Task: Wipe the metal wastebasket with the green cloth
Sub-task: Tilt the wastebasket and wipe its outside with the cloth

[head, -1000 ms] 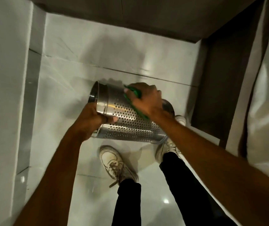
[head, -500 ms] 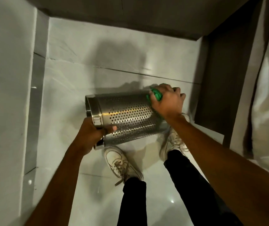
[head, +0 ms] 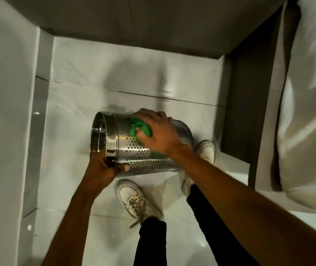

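The metal wastebasket (head: pixel 134 154) is a perforated steel cylinder held on its side above the floor, open rim to the left. My left hand (head: pixel 103 170) grips the polished rim band from below. My right hand (head: pixel 158 132) presses the crumpled green cloth (head: pixel 139 129) against the upper side of the basket, near its middle. Most of the cloth is hidden under my fingers.
My two white sneakers (head: pixel 136 200) stand on the pale tiled floor (head: pixel 72 131) right beneath the basket. A white wall (head: pixel 3 112) rises on the left. A dark panel (head: pixel 245 112) and a bed with white bedding (head: pixel 306 112) are on the right.
My right hand has slid the green cloth leftward along the basket, from its base end toward the middle. The basket has turned slightly, showing more of its open rim.
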The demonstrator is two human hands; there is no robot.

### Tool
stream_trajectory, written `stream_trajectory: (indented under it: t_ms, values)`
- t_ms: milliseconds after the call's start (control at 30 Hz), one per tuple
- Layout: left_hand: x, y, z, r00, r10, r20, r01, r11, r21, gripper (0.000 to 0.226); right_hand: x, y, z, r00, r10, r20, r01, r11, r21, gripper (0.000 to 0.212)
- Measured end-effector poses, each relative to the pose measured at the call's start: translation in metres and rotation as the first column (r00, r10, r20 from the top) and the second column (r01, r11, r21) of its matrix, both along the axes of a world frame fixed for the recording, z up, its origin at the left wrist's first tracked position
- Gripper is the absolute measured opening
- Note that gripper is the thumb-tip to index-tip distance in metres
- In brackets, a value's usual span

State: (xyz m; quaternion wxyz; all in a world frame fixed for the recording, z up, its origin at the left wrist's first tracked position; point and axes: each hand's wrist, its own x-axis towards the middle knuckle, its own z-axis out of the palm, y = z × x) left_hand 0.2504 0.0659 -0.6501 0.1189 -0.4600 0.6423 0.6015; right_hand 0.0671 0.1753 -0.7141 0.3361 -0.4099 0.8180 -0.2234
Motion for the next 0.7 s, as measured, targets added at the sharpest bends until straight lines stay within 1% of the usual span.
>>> stream_trajectory:
  t_ms: [33,100,133,167,200,267,333,367,400,433,467,500,533,567,600,633,667,700]
  values:
    - [0.000,0.000,0.002,1.000,-0.022,-0.002,0.022,0.999,-0.025,0.054,-0.011,0.014,-0.011,0.996,-0.089,0.019,0.087,0.992,0.094,0.052]
    - [0.000,0.003,0.004,0.998,-0.067,0.015,0.068,0.994,-0.089,0.052,-0.031,0.043,-0.030,0.950,-0.306,0.062,0.280,0.923,0.263,0.046]
    - [-0.001,0.004,0.005,0.996,-0.086,0.032,0.089,0.989,-0.119,0.049,-0.039,0.054,-0.035,0.916,-0.393,0.079,0.348,0.878,0.330,0.045]
    - [-0.003,0.004,0.006,0.993,-0.103,0.053,0.109,0.984,-0.138,0.046,-0.043,0.062,-0.039,0.892,-0.443,0.089,0.377,0.839,0.393,0.044]
    - [-0.006,0.002,0.007,0.989,-0.125,0.079,0.136,0.980,-0.149,0.044,-0.046,0.067,-0.040,0.881,-0.460,0.108,0.370,0.814,0.447,0.042]
    - [-0.012,0.000,0.009,0.977,-0.180,0.113,0.199,0.962,-0.185,0.045,-0.051,0.070,-0.035,0.887,-0.438,0.150,0.298,0.788,0.539,0.039]
    - [-0.019,-0.001,0.012,0.961,-0.244,0.132,0.271,0.927,-0.260,0.040,-0.059,0.065,-0.027,0.890,-0.419,0.180,0.245,0.772,0.586,0.031]
    - [-0.024,0.000,0.012,0.950,-0.274,0.147,0.307,0.902,-0.304,0.036,-0.063,0.063,-0.024,0.864,-0.462,0.200,0.270,0.760,0.591,0.028]
    - [-0.029,0.000,0.014,0.942,-0.293,0.162,0.332,0.876,-0.350,0.032,-0.066,0.060,-0.021,0.809,-0.539,0.235,0.326,0.744,0.584,0.030]
    - [-0.034,0.001,0.013,0.935,-0.310,0.170,0.353,0.842,-0.407,0.026,-0.069,0.058,-0.017,0.707,-0.643,0.294,0.407,0.710,0.574,0.034]
    - [-0.040,0.000,0.014,0.926,-0.338,0.166,0.376,0.799,-0.469,0.018,-0.071,0.056,-0.013,0.555,-0.739,0.382,0.485,0.661,0.573,0.037]
    - [-0.046,-0.002,0.014,0.916,-0.372,0.151,0.393,0.754,-0.526,0.015,-0.072,0.052,-0.009,0.361,-0.790,0.496,0.543,0.610,0.577,0.039]
    - [-0.052,-0.004,0.012,0.900,-0.413,0.140,0.414,0.708,-0.572,0.019,-0.071,0.049,-0.004,0.146,-0.775,0.614,0.591,0.567,0.574,0.037]
    - [-0.058,-0.009,0.009,0.882,-0.447,0.148,0.438,0.664,-0.606,0.018,-0.072,0.044,0.003,-0.048,-0.719,0.694,0.630,0.517,0.579,0.032]
    - [-0.064,-0.014,0.004,0.858,-0.487,0.166,0.470,0.611,-0.637,0.012,-0.073,0.041,0.009,-0.226,-0.625,0.747,0.653,0.472,0.592,0.029]
    - [-0.071,-0.019,-0.001,0.838,-0.513,0.186,0.488,0.551,-0.677,0.014,-0.075,0.040,0.013,-0.341,-0.551,0.761,0.660,0.437,0.612,0.029]
    - [-0.078,-0.024,-0.007,0.809,-0.546,0.216,0.523,0.501,-0.690,0.025,-0.076,0.038,0.018,-0.422,-0.473,0.773,0.658,0.427,0.621,0.032]
    - [-0.086,-0.026,-0.008,0.782,-0.568,0.257,0.567,0.475,-0.674,0.033,-0.078,0.037,0.025,-0.454,-0.419,0.786,0.656,0.440,0.614,0.036]
